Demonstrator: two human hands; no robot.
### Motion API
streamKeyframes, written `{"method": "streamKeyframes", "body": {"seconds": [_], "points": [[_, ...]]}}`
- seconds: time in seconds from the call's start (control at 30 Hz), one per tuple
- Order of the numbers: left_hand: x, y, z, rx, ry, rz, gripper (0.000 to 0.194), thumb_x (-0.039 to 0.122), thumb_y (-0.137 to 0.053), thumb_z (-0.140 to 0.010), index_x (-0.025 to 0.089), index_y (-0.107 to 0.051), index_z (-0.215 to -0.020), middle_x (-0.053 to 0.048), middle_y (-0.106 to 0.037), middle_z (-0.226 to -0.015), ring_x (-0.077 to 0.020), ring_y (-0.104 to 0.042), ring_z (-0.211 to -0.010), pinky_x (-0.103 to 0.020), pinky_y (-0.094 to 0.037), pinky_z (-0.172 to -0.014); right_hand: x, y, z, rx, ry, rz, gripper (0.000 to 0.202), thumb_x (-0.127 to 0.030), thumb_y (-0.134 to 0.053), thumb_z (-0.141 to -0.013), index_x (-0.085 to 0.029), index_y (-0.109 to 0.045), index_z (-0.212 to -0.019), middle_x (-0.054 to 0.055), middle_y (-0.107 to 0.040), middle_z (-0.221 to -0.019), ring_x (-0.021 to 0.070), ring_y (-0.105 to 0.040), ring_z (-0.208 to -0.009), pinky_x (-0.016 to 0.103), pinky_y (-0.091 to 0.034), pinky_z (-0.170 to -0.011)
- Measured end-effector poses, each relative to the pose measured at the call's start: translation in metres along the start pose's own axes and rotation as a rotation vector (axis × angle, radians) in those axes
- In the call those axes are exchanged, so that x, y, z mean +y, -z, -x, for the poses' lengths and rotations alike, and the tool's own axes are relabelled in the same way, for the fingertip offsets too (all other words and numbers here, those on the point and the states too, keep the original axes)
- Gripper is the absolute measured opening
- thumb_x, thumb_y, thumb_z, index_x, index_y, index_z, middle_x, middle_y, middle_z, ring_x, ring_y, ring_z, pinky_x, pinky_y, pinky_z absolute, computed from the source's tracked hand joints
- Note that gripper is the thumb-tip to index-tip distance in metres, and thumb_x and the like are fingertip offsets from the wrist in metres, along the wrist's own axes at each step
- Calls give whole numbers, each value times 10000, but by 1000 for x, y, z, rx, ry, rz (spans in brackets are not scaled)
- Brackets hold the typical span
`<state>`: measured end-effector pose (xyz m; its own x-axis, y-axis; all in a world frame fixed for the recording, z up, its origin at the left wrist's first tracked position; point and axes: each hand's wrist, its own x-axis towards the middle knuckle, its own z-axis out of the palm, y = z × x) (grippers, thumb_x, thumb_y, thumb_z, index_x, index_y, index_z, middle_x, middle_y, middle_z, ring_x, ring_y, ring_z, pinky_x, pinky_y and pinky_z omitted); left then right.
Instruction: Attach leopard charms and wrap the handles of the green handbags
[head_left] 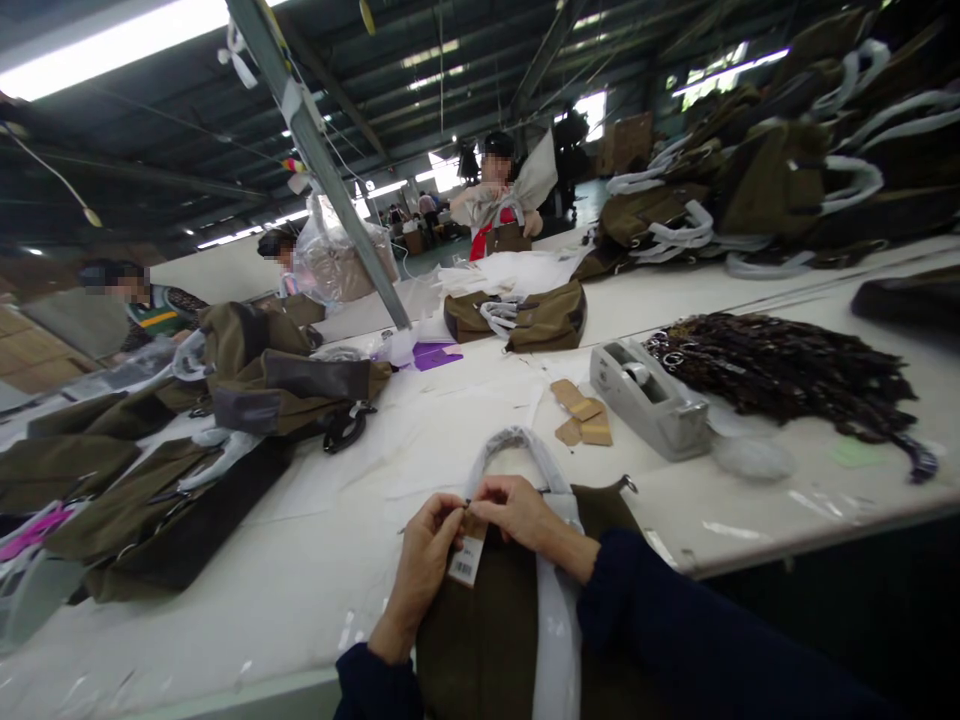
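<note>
An olive-brown bag (480,650) lies at the near table edge below both hands. Its handles (517,440) are wrapped in white film. A paper hang tag (466,562) with a barcode hangs at the bag's top. My left hand (427,555) is closed, its thumb and fingers pinching the tag's upper end. Beside it, my right hand (517,510) pinches at the same spot near the base of the handle. What sits between the right fingertips is too small to make out, perhaps the tag's string.
A grey tape dispenser (649,400) stands right of several brown cardboard tags (583,412). Dark tassel-like straps (787,375) lie farther right. Bags are heaped at left (255,375) and far right (772,180). A slanted metal post (322,165) rises mid-table; a person (502,200) works across it.
</note>
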<state>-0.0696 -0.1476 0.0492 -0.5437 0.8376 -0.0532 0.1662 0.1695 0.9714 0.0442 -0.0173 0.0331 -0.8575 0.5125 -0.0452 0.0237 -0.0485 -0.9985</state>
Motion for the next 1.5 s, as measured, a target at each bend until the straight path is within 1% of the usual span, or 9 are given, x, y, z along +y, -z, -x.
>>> {"method": "streamKeyframes", "body": {"seconds": [0.17,0.27,0.43,0.53,0.73,0.93,1.1,1.37,1.5], "points": [[-2,-1,2,-8,-11,-15,214,379,-610,-862,177,-614,-933,33,-563,-694,-104,-500,-594,-210,-411,-580,1,0,1,-7,6,5,112,-259,-602,-744,-149,-621,-742,-44,-519,-575,59,-395,-398,171,-309,-345],[-4,-2,2,-11,-15,-29,207,377,-611,-858,183,-618,-929,25,-589,-721,-110,-503,-601,-213,-418,-581,2,1,1,-15,-3,14,92,-247,-594,-734,-157,-613,-726,-47,-508,-564,64,-397,-400,175,-302,-349],[-2,-5,1,2,-40,-112,190,371,-615,-845,187,-626,-890,15,-610,-723,-128,-516,-602,-230,-423,-585,4,2,0,-27,-19,40,29,-190,-568,-699,-171,-588,-689,-63,-471,-526,64,-396,-399,176,-291,-366],[-2,-7,0,-3,-58,-150,180,364,-599,-857,189,-627,-889,14,-614,-722,-131,-516,-611,-233,-422,-593,5,3,0,-28,-32,51,14,-183,-572,-685,-175,-576,-675,-65,-471,-515,70,-402,-403,180,-295,-371],[-2,-6,0,-17,-50,-168,181,359,-583,-867,188,-622,-910,17,-605,-723,-131,-509,-607,-235,-414,-584,6,4,-1,-32,-35,41,11,-165,-564,-669,-175,-564,-664,-63,-484,-507,78,-431,-406,184,-302,-383],[-4,-4,0,-40,-58,-179,193,369,-562,-884,190,-627,-914,7,-607,-745,-144,-524,-650,-246,-430,-625,1,4,1,-36,-60,52,35,-138,-559,-659,-172,-555,-652,-67,-480,-503,73,-433,-410,180,-304,-390],[-2,-5,-2,-44,-55,-177,187,369,-579,-874,193,-635,-905,6,-624,-753,-143,-527,-651,-245,-427,-630,1,4,1,-33,-65,53,46,-127,-551,-669,-172,-556,-662,-70,-473,-503,73,-436,-410,176,-303,-389],[-1,-11,2,8,-53,-131,197,379,-598,-867,187,-640,-879,-3,-650,-757,-142,-546,-649,-238,-417,-603,2,3,0,-43,-79,66,47,-133,-562,-718,-171,-570,-692,-56,-523,-550,74,-475,-422,171,-326,-391],[-4,-12,1,6,-55,-129,198,380,-596,-872,186,-636,-876,8,-638,-734,-134,-547,-651,-231,-416,-606,3,3,1,-49,-76,74,65,-120,-557,-735,-169,-564,-693,-49,-542,-562,79,-505,-430,171,-332,-397]]}}
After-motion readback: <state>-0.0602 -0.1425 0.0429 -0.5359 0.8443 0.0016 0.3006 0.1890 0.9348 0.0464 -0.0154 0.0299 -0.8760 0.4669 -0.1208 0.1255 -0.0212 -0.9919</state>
